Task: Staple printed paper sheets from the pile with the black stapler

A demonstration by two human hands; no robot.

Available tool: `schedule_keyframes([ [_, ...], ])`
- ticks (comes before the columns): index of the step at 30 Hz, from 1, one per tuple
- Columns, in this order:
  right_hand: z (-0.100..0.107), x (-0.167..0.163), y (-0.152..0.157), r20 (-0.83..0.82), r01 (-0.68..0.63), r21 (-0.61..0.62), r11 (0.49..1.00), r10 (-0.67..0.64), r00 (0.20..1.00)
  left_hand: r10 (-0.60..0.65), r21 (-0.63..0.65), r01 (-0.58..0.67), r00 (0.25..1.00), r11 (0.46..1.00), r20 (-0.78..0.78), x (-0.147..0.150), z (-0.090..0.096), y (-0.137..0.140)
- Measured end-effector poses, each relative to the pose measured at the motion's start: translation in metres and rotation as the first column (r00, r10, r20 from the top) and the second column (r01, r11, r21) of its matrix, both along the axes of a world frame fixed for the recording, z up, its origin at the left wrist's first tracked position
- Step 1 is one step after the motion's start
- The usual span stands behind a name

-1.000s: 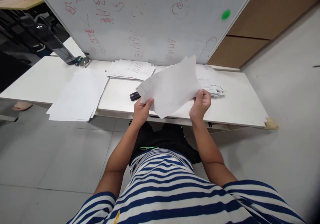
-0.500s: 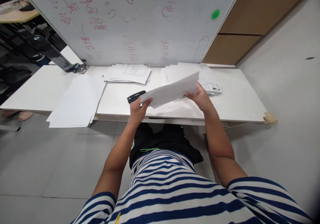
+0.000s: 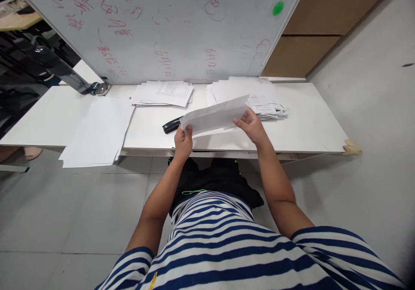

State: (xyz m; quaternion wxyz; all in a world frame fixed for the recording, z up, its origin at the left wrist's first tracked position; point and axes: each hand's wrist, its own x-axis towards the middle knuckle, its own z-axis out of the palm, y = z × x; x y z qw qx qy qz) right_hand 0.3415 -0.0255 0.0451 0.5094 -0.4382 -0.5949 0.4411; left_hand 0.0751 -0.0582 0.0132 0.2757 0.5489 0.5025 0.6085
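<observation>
Between my two hands a white sheaf of paper [image 3: 214,115] is held up above the desk, tilted with its right end higher. My left hand [image 3: 183,141] pinches its left end, thumb on the near face. At the right end, my right hand [image 3: 251,125] grips it with the thumb in front and the fingers behind. Whether it is one sheet or more, I cannot tell. A black stapler [image 3: 171,125] lies on the desk just beyond my left hand, partly hidden by the paper. Behind my right hand is an untidy pile of papers [image 3: 269,108].
A printed paper stack [image 3: 162,93] lies at the desk's back. Large white sheets [image 3: 97,130] overhang the front edge at left. The white desk [image 3: 308,125] stands against a whiteboard [image 3: 181,35]. A cordless vacuum [image 3: 61,67] leans at the left end; brown cardboard [image 3: 292,56] stands at right.
The paper has come down slightly and levelled a little. My right hand has shifted left, and my left hand has moved slightly right, bringing the two closer together.
</observation>
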Motion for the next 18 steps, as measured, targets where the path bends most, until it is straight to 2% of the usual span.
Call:
schedule_keyframes([
  [4, -0.009, -0.007, -0.004, -0.092, 0.132, 0.007, 0.991, -0.131, 0.987, -0.019, 0.023, 0.020, 0.999, 1.000, -0.035, -0.003, 0.003, 0.001],
  [7, -0.022, -0.014, -0.012, -0.123, 0.113, -0.035, 0.993, -0.116, 0.986, -0.019, -0.005, 0.018, 0.999, 1.000, -0.045, -0.006, -0.001, 0.001],
  [10, -0.035, -0.020, -0.020, -0.078, 0.104, -0.098, 0.990, -0.112, 0.991, -0.074, -0.075, 0.076, 0.997, 0.994, 0.033, -0.007, -0.013, 0.001],
  [13, -0.045, -0.024, -0.026, -0.028, 0.180, -0.122, 0.976, -0.184, 0.982, -0.143, -0.123, 0.153, 0.986, 0.981, 0.086, -0.010, -0.026, 0.001],
  [18, -0.054, -0.028, -0.033, 0.093, 0.275, -0.179, 0.944, -0.262, 0.960, -0.137, -0.204, 0.135, 0.991, 0.970, 0.003, -0.012, -0.035, -0.005],
])
